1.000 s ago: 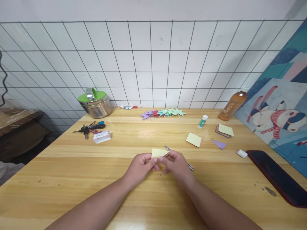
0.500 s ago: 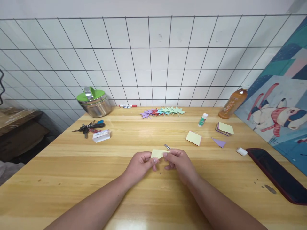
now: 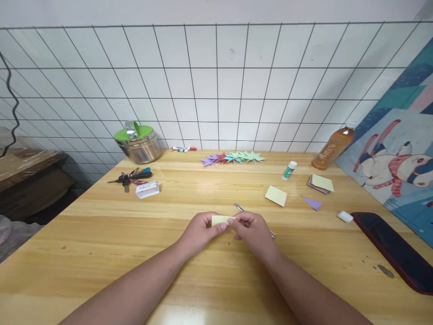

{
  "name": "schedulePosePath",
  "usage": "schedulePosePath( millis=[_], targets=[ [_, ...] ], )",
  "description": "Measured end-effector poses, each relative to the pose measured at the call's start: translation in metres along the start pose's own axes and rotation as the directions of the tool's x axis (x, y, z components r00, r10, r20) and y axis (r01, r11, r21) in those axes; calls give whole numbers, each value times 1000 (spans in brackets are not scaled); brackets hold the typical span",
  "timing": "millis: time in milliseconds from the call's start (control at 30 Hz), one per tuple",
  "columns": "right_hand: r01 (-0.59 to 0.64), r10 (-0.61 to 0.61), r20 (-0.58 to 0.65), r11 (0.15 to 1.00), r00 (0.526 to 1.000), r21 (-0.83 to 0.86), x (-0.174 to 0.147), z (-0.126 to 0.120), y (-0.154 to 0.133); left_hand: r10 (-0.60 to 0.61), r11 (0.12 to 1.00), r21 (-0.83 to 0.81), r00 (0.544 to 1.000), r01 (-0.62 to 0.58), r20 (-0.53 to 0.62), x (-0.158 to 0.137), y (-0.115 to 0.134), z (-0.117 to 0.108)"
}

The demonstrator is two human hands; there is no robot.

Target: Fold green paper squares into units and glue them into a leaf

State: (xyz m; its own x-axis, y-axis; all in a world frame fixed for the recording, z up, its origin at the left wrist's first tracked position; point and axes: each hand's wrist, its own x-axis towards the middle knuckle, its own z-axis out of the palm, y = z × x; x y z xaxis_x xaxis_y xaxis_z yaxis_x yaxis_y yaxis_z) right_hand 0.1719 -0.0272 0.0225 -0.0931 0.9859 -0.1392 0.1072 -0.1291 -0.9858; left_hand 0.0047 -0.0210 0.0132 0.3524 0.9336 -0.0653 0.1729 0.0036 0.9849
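Observation:
A small pale yellow piece of paper is pinched between both hands, above the middle of the wooden table. My left hand is closed on its left end, thumb on the near side. My right hand grips the right end with thumb and fingers, covering that part of the paper. A slim metal craft knife lies on the table beyond and partly beneath my right hand; its middle is hidden. To the right lie a yellow paper pad and a purple paper triangle.
Folded paper leaves in several colours line the back, near a marker. A lidded steel pot, keys and a small white box stand left. Rightward are a glue stick, stacked paper, an eraser, a phone and a bottle.
The yellow paper now shows as a narrower strip, and both hands have come slightly closer together. The view has shifted a little, and more of the craft knife shows around my right hand.

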Motion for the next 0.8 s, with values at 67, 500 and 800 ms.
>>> schedulePosePath(
  millis=[67, 500, 800],
  targets=[
    [-5, 5, 17, 1000, 1000, 23, 0, 3, 1, -20, 1000, 22, 999, 20, -28, 0, -1, 1],
    [106, -106, -30, 994, 994, -4, 4, -1, 6, -15, 989, 144, 1000, 16, -13, 0, 3, 3],
    [241, -240, 26, 962, 970, -126, 2, 0, 3, 19, 958, 286, 999, -29, 36, -3, 4, 7]
  ],
)
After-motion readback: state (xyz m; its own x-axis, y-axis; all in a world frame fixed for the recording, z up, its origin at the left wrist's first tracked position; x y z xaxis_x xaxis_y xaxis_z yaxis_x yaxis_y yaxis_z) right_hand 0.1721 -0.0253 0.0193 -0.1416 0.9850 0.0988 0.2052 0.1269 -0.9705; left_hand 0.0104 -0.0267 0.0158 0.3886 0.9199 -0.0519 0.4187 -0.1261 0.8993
